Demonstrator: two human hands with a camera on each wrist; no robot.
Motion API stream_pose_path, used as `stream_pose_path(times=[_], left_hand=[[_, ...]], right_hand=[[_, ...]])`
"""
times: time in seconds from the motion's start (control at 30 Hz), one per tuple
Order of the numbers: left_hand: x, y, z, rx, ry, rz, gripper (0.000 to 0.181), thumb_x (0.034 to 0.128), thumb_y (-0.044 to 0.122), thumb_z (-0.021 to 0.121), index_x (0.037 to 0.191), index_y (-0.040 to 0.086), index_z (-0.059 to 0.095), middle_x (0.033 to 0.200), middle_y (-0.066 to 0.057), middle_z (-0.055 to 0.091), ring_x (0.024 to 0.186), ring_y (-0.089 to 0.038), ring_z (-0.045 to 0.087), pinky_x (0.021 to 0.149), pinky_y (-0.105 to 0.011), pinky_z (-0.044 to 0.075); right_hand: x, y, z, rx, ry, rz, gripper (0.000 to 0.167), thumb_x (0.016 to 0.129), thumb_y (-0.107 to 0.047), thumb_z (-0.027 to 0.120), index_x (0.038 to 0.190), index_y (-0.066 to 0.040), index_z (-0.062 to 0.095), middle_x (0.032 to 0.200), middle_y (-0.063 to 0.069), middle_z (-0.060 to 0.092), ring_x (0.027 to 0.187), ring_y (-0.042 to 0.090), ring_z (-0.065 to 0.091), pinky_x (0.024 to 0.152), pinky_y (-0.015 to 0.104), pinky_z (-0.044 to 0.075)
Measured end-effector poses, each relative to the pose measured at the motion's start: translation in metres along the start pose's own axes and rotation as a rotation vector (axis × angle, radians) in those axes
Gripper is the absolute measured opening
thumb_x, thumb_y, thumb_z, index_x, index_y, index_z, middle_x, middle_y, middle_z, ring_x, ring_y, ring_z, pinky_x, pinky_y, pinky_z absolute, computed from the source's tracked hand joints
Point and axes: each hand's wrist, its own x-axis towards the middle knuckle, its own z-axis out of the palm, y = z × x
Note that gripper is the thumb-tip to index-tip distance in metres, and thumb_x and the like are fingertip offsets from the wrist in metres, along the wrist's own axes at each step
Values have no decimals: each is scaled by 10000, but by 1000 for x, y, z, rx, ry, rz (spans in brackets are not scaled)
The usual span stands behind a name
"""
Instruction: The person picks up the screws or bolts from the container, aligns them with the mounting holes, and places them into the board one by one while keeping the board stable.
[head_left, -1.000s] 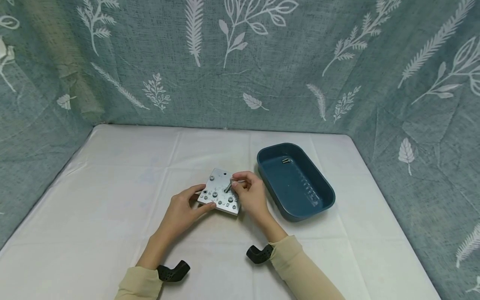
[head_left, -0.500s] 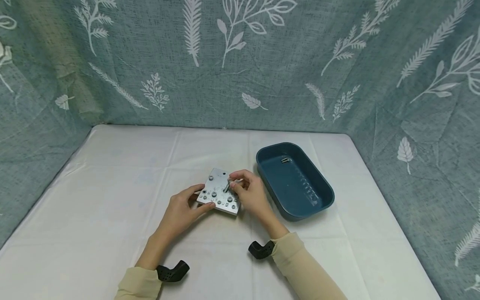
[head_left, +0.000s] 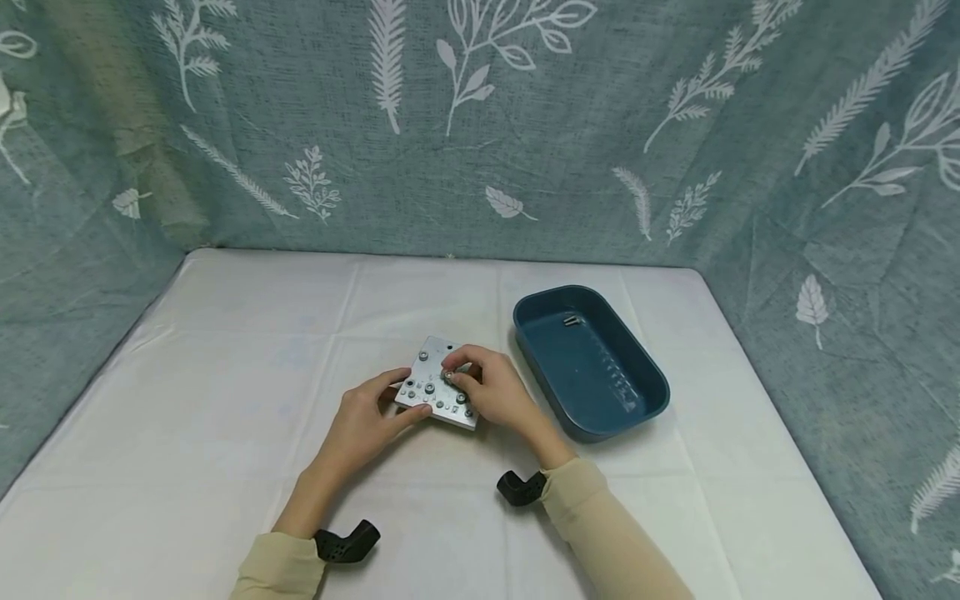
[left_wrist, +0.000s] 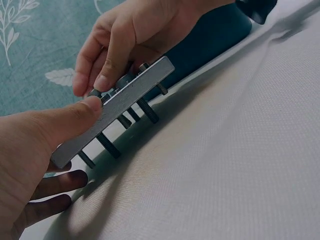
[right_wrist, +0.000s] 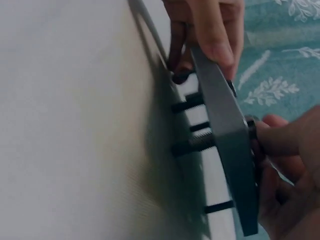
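A silvery metal plate (head_left: 438,347) is held up off the cloth, tilted, with several screws set through it. My left hand (head_left: 363,423) grips its left side, thumb on the front edge and other fingers at the far edge and beneath. Threaded shanks stick out under the plate (left_wrist: 117,114) in the left wrist view. With thumb and fingertips, my right hand (head_left: 498,392) pinches the head of a screw (head_left: 448,377) close against the plate's upper face. The fingers partly cover that screw, and its shank is out of sight in the head view.
Right of the plate stands a dark blue tray (head_left: 654,367) with a few small screws (head_left: 572,321) near its far end. White cloth (head_left: 247,400) covers the table. A patterned green curtain (head_left: 420,200) hangs behind and at both sides.
The screw pinched by my right hand has gone down into the plate; its shank stood out above before. The right fingers have moved lower and left. The left hand keeps its grip.
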Motion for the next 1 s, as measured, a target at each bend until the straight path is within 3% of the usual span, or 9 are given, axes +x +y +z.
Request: stream_pose_path(times=[0.13, 0.27, 0.53, 0.67, 0.87, 1.0], left_hand=[[0, -1, 0, -6, -5, -2, 710, 788, 433, 820, 1336, 47, 586, 1095, -85, 693, 979, -196, 635, 854, -435, 480], [0, -1, 0, -10, -3, -4, 709, 787, 434, 821, 1337, 52, 586, 1078, -81, 698, 980, -196, 633, 855, -437, 477], [0, -1, 0, -4, 4, -1, 702, 789, 434, 820, 1333, 53, 590, 1084, -87, 698, 988, -199, 633, 862, -439, 475], [0, -2, 0, -3, 1, -1, 697, 791, 419, 824, 1333, 49, 589, 1075, -83, 700, 975, -198, 634, 858, -437, 475], [0, -2, 0, -3, 7, 1, 692, 781, 405, 836, 1321, 42, 597, 1119, -96, 690, 991, -213, 639, 883, -451, 476], [1, -2, 0, 2, 8, -5, 710, 774, 406, 840, 1323, 30, 593, 1166, -114, 674, 1001, -232, 636, 906, -466, 470]], right_hand=[[4, 0, -5, -27, -88, -6, 169, 935, 5, 650, 1030, -127, 696, 978, -39, 671, 750, 80, 610, 673, 270, 497], [5, 0, -6, -42, -112, -17, 166, 931, 10, 650, 1012, -126, 699, 963, -43, 669, 729, 87, 603, 661, 270, 490], [3, 1, -4, -38, -29, -11, 170, 913, 19, 653, 966, -125, 725, 924, -38, 683, 721, 108, 600, 644, 281, 487], [-2, -8, -9, -80, 22, -30, 138, 905, -7, 675, 983, -114, 715, 923, -15, 694, 731, 81, 597, 627, 256, 496], [-6, -39, -39, -163, 65, -179, 80, 910, -56, 694, 980, -84, 721, 895, -23, 690, 748, 101, 598, 628, 256, 506], [2, -42, -70, -261, 120, -192, 57, 909, -57, 696, 960, -64, 722, 872, 1, 686, 763, 120, 611, 640, 290, 511]])
